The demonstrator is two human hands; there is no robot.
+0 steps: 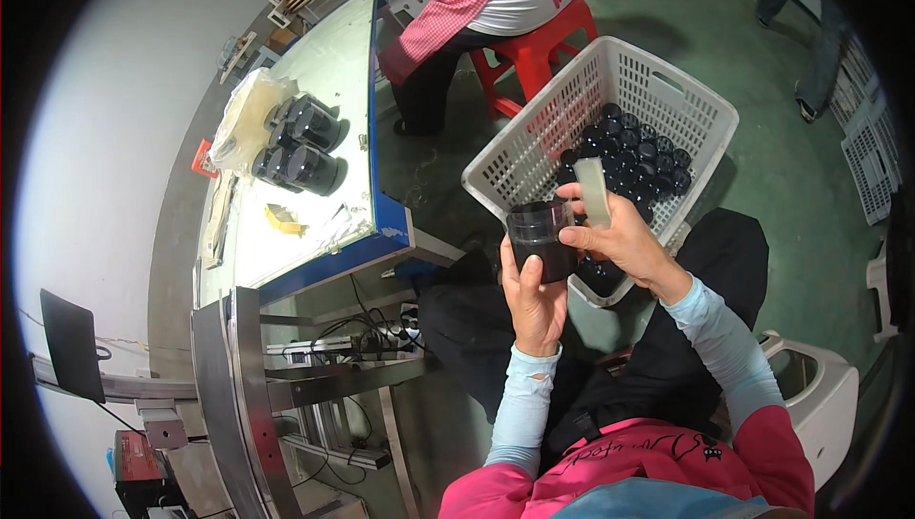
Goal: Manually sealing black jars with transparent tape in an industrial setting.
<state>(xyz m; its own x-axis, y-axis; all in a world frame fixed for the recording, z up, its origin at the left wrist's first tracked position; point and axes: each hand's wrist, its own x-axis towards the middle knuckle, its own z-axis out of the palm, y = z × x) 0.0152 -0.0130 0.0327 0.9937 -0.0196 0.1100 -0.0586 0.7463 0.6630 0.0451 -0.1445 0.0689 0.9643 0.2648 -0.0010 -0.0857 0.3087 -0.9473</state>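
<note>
My left hand (536, 305) is closed around the lower part of a dark, glossy round jar (545, 260), held upright over my lap. A clear plastic band (534, 222) sits around the jar's top. Pinched in my right hand (624, 244) is a flat, pale translucent strip (593, 190), perhaps a stack of such bands. The fingertips of that hand also touch the jar's right side. Just beyond my hands stands a white slatted crate (548, 123), with many black jars or lids (629, 152) lying in it.
On the worktable (334, 52) at left stand several black jars (315, 152) beside a plastic bag (250, 114) and a yellow scrap (284, 219). A person in a checked apron (448, 19) sits on a red stool (543, 47). A white chair (820, 405) is at right; cables (376, 319) hang below the table.
</note>
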